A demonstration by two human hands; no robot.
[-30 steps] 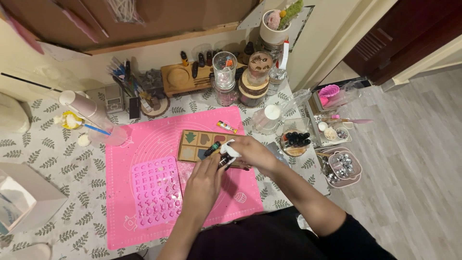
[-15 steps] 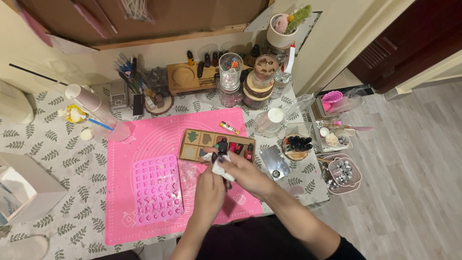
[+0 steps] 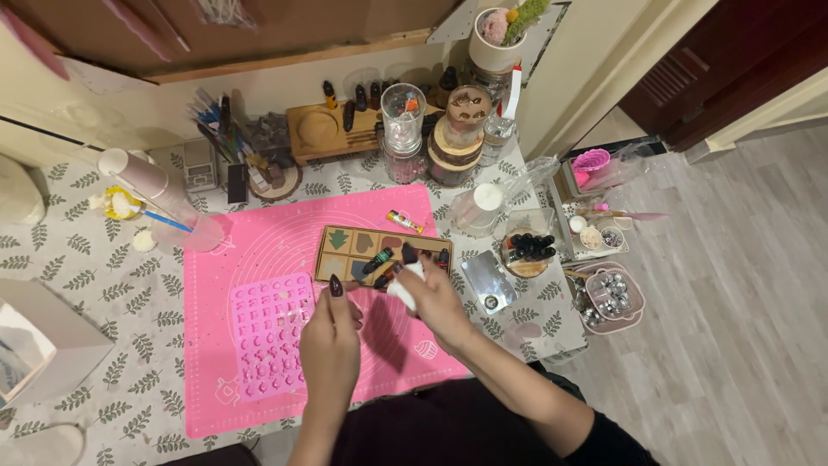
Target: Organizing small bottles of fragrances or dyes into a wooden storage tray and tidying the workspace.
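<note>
Two hands over one pink mat
One white wad is pinched by the right hand; the left hand is held loosely curled, empty

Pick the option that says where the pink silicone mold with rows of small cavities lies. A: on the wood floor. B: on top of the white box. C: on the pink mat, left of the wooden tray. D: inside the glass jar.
C: the pink silicone mold lies flat on the pink mat, left of and nearer than the wooden tray, beside the left hand.
</note>
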